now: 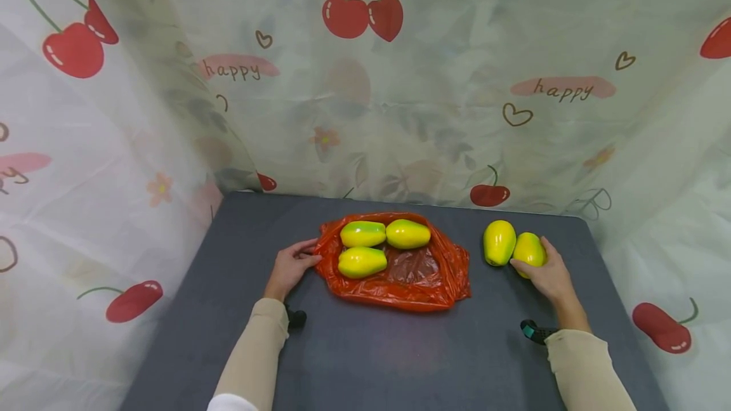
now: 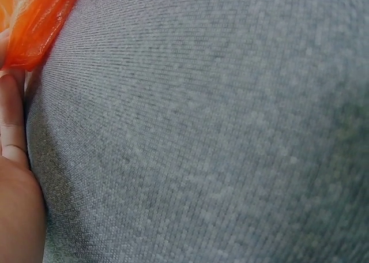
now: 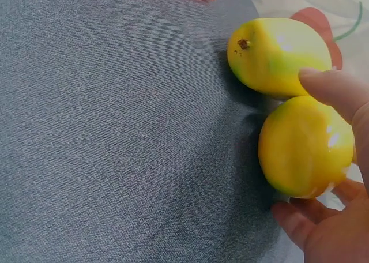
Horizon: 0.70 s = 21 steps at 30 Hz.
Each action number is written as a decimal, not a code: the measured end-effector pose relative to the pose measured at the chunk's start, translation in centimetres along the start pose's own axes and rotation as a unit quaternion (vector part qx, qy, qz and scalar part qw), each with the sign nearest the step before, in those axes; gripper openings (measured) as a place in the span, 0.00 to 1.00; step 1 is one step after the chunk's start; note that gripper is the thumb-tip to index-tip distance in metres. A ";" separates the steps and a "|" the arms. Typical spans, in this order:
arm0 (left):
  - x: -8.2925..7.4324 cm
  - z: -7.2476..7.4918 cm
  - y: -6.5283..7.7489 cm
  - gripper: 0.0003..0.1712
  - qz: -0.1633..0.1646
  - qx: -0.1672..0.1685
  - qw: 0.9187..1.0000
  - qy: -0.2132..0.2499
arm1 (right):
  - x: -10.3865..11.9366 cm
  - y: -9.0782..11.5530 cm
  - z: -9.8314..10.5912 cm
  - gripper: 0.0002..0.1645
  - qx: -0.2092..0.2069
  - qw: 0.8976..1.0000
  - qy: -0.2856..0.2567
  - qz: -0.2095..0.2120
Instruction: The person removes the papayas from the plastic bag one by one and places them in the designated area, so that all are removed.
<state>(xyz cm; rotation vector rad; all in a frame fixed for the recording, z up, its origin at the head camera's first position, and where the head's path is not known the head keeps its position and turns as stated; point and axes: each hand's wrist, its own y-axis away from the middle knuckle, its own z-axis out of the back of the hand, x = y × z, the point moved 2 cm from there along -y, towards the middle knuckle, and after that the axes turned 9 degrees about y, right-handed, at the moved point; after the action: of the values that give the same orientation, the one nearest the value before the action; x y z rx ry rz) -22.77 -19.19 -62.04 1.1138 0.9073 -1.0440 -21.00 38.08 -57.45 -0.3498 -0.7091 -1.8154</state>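
A red plastic bag lies spread with its mouth wide, and three yellow-green papayas rest in its left and back part. My left hand pinches the bag's left edge; in the left wrist view only part of that hand shows beside the orange-red plastic. To the right of the bag, my right hand has thumb and fingers around a papaya. Another papaya lies just left of it. The right wrist view shows the encircled papaya between thumb and fingers.
Everything lies on a dark grey cloth-covered table. A pale curtain with printed cherries encloses its back and sides. A black band with a teal part is on my right wrist, and a dark device sits at my left wrist.
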 end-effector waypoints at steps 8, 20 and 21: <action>0.1 0.0 -0.2 0.27 -0.003 0.000 1.000 -0.006 | 0.6 0.5 0.5 0.65 -0.028 0.999 0.023 0.027; 0.2 0.1 -0.3 0.28 -0.006 0.004 1.000 -0.009 | 3.6 1.7 2.2 0.64 -0.051 0.993 0.078 0.073; 0.2 0.1 -0.3 0.28 -0.008 0.004 1.000 -0.009 | 3.9 1.8 2.2 0.64 -0.049 0.992 0.085 0.077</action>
<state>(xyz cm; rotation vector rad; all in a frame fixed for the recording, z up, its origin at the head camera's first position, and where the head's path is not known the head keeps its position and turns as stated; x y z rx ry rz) -22.98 -19.31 -62.25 1.1047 0.8992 -1.0696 -20.91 36.11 -52.98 -0.3019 -0.4634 -1.7138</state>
